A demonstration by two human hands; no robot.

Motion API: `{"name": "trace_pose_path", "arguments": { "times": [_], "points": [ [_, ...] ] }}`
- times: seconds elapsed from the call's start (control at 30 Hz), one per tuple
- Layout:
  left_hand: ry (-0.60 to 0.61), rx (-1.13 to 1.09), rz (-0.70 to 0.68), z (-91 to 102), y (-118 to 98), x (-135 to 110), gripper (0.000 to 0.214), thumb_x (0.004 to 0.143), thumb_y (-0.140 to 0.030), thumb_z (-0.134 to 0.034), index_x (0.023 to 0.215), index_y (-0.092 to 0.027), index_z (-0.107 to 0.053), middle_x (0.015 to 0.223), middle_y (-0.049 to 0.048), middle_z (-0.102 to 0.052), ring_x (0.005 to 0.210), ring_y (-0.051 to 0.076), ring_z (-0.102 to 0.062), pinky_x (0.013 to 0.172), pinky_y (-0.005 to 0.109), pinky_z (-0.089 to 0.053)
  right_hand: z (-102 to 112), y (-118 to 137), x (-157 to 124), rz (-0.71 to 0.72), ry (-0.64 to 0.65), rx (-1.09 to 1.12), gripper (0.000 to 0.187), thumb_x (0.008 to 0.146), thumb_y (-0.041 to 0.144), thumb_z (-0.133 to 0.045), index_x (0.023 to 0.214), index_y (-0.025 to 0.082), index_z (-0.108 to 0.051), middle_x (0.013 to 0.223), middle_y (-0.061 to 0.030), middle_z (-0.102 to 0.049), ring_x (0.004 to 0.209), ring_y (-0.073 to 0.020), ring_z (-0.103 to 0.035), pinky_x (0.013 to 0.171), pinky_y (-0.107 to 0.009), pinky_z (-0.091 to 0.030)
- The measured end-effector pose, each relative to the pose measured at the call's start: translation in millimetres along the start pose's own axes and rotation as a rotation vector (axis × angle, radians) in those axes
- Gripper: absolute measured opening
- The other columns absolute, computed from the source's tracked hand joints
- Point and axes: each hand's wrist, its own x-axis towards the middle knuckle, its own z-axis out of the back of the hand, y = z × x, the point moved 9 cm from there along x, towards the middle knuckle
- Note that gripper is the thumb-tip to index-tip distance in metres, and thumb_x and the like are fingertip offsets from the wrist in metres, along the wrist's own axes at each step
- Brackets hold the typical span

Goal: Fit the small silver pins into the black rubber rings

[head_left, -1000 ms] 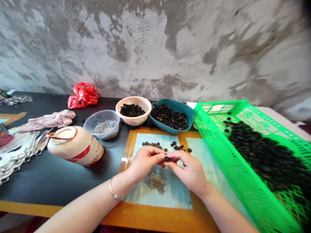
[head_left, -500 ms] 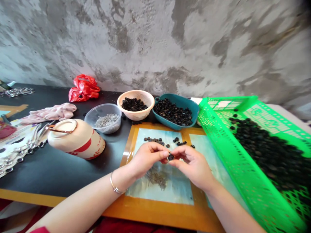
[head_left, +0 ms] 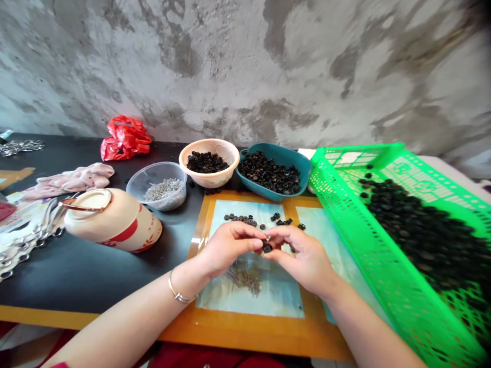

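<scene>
My left hand (head_left: 230,249) and my right hand (head_left: 303,260) meet above the middle of a glass-topped mat with an orange frame (head_left: 249,305). Between their fingertips is a small black ring (head_left: 267,248), with a tiny metal glint just above it. Fingers partly hide the ring. Several more black rings (head_left: 245,219) lie on the mat beyond my fingers. A small heap of thin metal pins (head_left: 243,280) lies under my hands, and my left wrist wears a thin metal bracelet (head_left: 179,295).
A tilted green plastic crate (head_left: 360,245) heaped with black rings stands at the right. Behind the mat are a teal dish (head_left: 268,174), a peach bowl (head_left: 209,163) and a clear tub of metal pins (head_left: 155,186). A cream vase (head_left: 113,222) lies on the black table at the left.
The whole view has shifted slightly left and up. My hands still hold the black ring together, and a small metal glint now shows above it.
</scene>
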Motion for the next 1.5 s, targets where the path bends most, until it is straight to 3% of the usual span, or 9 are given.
{"name": "trace_pose_path", "arguments": {
  "times": [0.33, 0.5, 0.7, 0.9, 1.0, 1.17, 1.5],
  "points": [
    [-0.034, 0.018, -0.001, 1.3, -1, 0, 0.024, 0.064, -0.02, -0.081, 0.083, -0.012, -0.068, 0.07, 0.0028, -0.072, 0.063, 0.012, -0.066, 0.067, 0.025, -0.053, -1, 13, -2, 0.252, 0.03, -0.184, 0.041, 0.083, 0.021, -0.072, 0.122, 0.026, -0.064, 0.084, -0.0005, -0.07, 0.071, -0.014, -0.062, 0.068, -0.027, -0.051],
    [-0.021, 0.037, 0.034, 3.1, 3, 1, 0.03, 0.065, -0.022, -0.082, 0.089, -0.012, -0.067, 0.07, 0.0021, -0.072, 0.064, 0.011, -0.067, 0.066, 0.022, -0.052, -5, 19, -4, 0.354, 0.06, -0.189, 0.028, 0.085, 0.02, -0.07, 0.113, 0.022, -0.067, 0.086, -0.0025, -0.072, 0.075, -0.0161, -0.062, 0.072, -0.03, -0.05],
    [-0.009, 0.064, 0.057, 0.6, 5, -1, 0.027, 0.065, -0.026, -0.082, 0.084, -0.012, -0.068, 0.068, 0.0026, -0.072, 0.061, 0.011, -0.066, 0.065, 0.023, -0.053, -7, 28, -3, 0.416, 0.061, -0.193, 0.02, 0.084, 0.019, -0.071, 0.104, 0.017, -0.068, 0.077, -0.0039, -0.068, 0.07, -0.0166, -0.06, 0.067, -0.031, -0.048],
    [0.014, 0.166, 0.034, -5.0, -1, -3, 0.023, 0.07, -0.031, -0.078, 0.079, -0.012, -0.07, 0.067, 0.0035, -0.07, 0.062, 0.012, -0.064, 0.064, 0.024, -0.052, -1, 32, -3, 0.387, 0.01, -0.147, 0.011, 0.079, 0.016, -0.073, 0.09, 0.016, -0.069, 0.067, -0.0022, -0.061, 0.062, -0.0151, -0.056, 0.06, -0.03, -0.045],
    [0.074, 0.256, -0.083, -10.9, -13, -7, 0.025, 0.073, -0.033, -0.076, 0.086, -0.013, -0.072, 0.076, 0.0055, -0.072, 0.07, 0.015, -0.066, 0.067, 0.026, -0.053, 2, 32, -3, 0.369, -0.002, -0.136, 0.007, 0.08, 0.016, -0.072, 0.085, 0.017, -0.068, 0.065, -0.0011, -0.058, 0.06, -0.0145, -0.054, 0.058, -0.029, -0.044],
    [0.149, 0.545, -0.299, -22.1, -24, -16, 0.051, 0.064, -0.028, -0.085, 0.111, -0.014, -0.069, 0.099, 0.0096, -0.072, 0.087, 0.02, -0.068, 0.083, 0.031, -0.054, 5, 28, -3, 0.338, 0.004, -0.119, 0.007, 0.079, 0.017, -0.071, 0.079, 0.017, -0.064, 0.065, -0.0008, -0.055, 0.061, -0.0146, -0.052, 0.056, -0.028, -0.042],
    [0.096, 0.68, -0.362, -23.8, -20, -17, 0.033, 0.07, -0.036, -0.081, 0.099, -0.021, -0.076, 0.086, 0.0057, -0.075, 0.077, 0.019, -0.067, 0.078, 0.029, -0.052, -4, 14, -5, 0.234, 0.101, -0.093, 0.013, 0.081, 0.022, -0.068, 0.073, 0.019, -0.059, 0.062, 0.0026, -0.051, 0.057, -0.0121, -0.049, 0.055, -0.026, -0.039]
  ]
}}
